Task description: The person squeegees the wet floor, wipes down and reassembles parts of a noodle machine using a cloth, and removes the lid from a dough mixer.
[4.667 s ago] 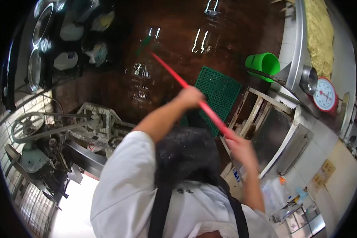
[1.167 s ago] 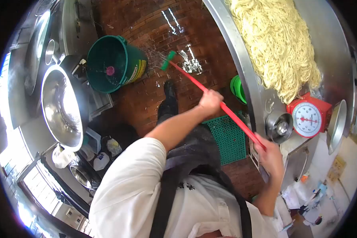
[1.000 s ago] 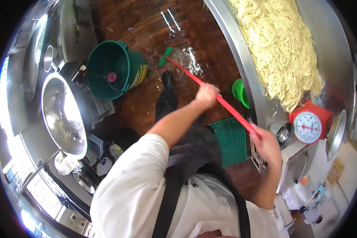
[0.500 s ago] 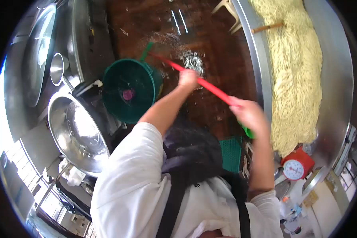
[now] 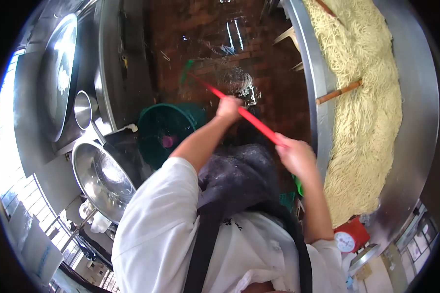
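Note:
A red pole (image 5: 256,122) runs diagonally over the wet brown floor (image 5: 200,29), with a green, motion-blurred head (image 5: 186,72) at its far end. My left hand (image 5: 229,108) is wrapped round the middle of the pole. Nearer my body, my right hand (image 5: 296,155) grips the pole close to its end. Water shines on the floor beyond my left hand. Left of my left forearm stands a round green tub (image 5: 149,129) with a small pink object (image 5: 168,141) inside.
Noodles (image 5: 362,141) lie in a long metal trough (image 5: 319,115) on the right, with a wooden stick (image 5: 340,92) across its edge. Below is a red scale (image 5: 358,233). On the left are a metal bowl (image 5: 102,178), a ladle (image 5: 84,110) and a large round pan (image 5: 58,78).
The view has shifted, so the tub and scale sit lower in it. Both hands still hold the pole, whose green head has stayed near the tub's far side.

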{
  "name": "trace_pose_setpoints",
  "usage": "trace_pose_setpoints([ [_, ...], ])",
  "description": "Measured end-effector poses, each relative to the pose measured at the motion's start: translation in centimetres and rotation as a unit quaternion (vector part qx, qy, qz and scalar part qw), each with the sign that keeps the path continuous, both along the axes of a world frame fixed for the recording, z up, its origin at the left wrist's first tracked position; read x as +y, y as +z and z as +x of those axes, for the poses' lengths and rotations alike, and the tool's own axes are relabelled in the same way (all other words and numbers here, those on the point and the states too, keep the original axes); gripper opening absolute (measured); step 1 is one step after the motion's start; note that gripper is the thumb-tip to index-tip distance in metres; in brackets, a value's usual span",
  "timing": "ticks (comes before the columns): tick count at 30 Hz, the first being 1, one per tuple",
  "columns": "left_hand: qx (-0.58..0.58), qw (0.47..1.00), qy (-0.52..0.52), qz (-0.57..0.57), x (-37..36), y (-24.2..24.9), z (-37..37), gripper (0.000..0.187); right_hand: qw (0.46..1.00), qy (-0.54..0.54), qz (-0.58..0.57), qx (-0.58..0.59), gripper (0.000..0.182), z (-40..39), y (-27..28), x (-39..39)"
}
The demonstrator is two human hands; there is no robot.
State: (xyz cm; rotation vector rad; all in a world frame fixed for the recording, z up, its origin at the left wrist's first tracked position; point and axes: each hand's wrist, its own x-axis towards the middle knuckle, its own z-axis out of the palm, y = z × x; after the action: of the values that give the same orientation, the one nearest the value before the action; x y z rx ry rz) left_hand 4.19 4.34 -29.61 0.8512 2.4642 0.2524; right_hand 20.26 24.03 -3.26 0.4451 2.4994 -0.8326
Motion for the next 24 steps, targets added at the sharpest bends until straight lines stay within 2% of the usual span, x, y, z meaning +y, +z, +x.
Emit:
trace_pose_setpoints([
  [1, 0.086, 0.996, -0.009, 0.035, -2.5, -3.5, -2.7, 0.032, 0.999, 0.020, -0.003, -0.040, 0.033, -2.7, -2.1, -0.9],
  [2, 0.165, 0.984, -0.018, 0.067, -4.2, -5.8, -3.8, 0.033, 1.000, 0.015, -0.013, -0.012, 0.034, -3.3, -4.3, -1.3],
  [4, 0.075, 0.996, -0.052, -0.011, -0.3, -1.9, -5.0, 0.031, 0.999, 0.028, -0.018, -0.007, 0.034, -4.3, -0.7, 1.6],
  [5, 0.061, 0.996, -0.036, 0.054, 2.1, -0.6, -3.9, 0.031, 0.999, 0.027, -0.025, 0.010, 0.036, -3.4, 2.0, 3.5],
  [6, 0.049, 0.996, -0.058, 0.055, 4.5, 0.7, -2.7, 0.032, 0.999, 0.031, -0.030, 0.032, 0.038, -3.3, 3.6, 5.2],
  [7, 0.018, 0.992, -0.028, 0.120, 5.8, 2.3, -1.7, 0.033, 0.999, 0.037, -0.015, 0.018, 0.040, -4.2, 3.5, 5.7],
  [8, 0.036, 0.982, 0.000, 0.185, 6.1, 2.8, -1.4, 0.030, 0.999, 0.043, -0.004, -0.002, 0.041, -4.6, 3.2, 5.9],
  [10, -0.007, 0.997, -0.022, 0.070, 3.5, -1.4, -6.6, 0.025, 0.997, 0.067, 0.018, -0.026, 0.045, -8.2, 1.7, 4.8],
  [11, 0.087, 0.987, -0.114, -0.072, 0.9, -3.3, -10.0, 0.021, 0.995, 0.095, 0.018, 0.015, 0.043, -11.5, -1.0, 2.8],
  [12, 0.000, 0.996, 0.090, 0.008, -3.6, -9.1, -13.5, 0.018, 0.995, 0.092, -0.010, 0.048, 0.040, -14.6, -4.2, 0.5],
  [13, 0.037, 0.983, 0.082, -0.158, -4.2, -3.1, -17.8, 0.020, 0.995, 0.099, -0.017, 0.023, 0.038, -17.8, -8.3, -2.5],
  [14, 0.254, 0.951, 0.069, -0.163, -7.0, -5.5, -19.1, 0.025, 0.994, 0.109, -0.024, 0.003, 0.037, -20.4, -11.1, -4.4],
  [15, 0.292, 0.951, 0.038, -0.097, -8.4, -6.5, -21.5, 0.024, 0.994, 0.103, -0.028, -0.016, 0.038, -21.7, -9.8, -3.6],
  [17, 0.077, 0.989, -0.083, -0.090, -2.7, -1.6, -23.6, 0.022, 0.996, 0.085, -0.026, -0.019, 0.040, -22.8, -2.9, 1.3],
  [18, 0.070, 0.993, -0.091, 0.022, 1.5, 2.2, -22.1, 0.023, 0.997, 0.070, -0.004, -0.023, 0.041, -21.9, 0.7, 4.6],
  [19, 0.074, 0.995, -0.036, 0.059, 5.7, 3.4, -19.8, 0.025, 0.992, -0.061, -0.089, -0.057, 0.038, -21.3, 3.9, 7.2],
  [20, 0.034, 0.992, -0.019, 0.120, 8.9, 4.9, -18.3, 0.028, 0.989, -0.080, -0.107, -0.057, 0.041, -20.7, 6.7, 10.0],
  [22, 0.029, 0.979, 0.047, 0.198, 11.5, 4.8, -18.3, 0.027, 0.997, -0.030, -0.044, -0.060, 0.039, -24.7, 7.6, 9.8],
  [23, 0.024, 0.969, 0.098, 0.225, 9.7, 3.8, -20.3, 0.026, 0.998, -0.003, -0.018, -0.068, 0.039, -26.2, 7.7, 9.5],
  [24, 0.060, 0.941, 0.119, 0.310, 6.5, 2.2, -22.8, 0.018, 0.995, 0.005, 0.001, -0.095, 0.035, -29.5, 6.1, 7.0],
])
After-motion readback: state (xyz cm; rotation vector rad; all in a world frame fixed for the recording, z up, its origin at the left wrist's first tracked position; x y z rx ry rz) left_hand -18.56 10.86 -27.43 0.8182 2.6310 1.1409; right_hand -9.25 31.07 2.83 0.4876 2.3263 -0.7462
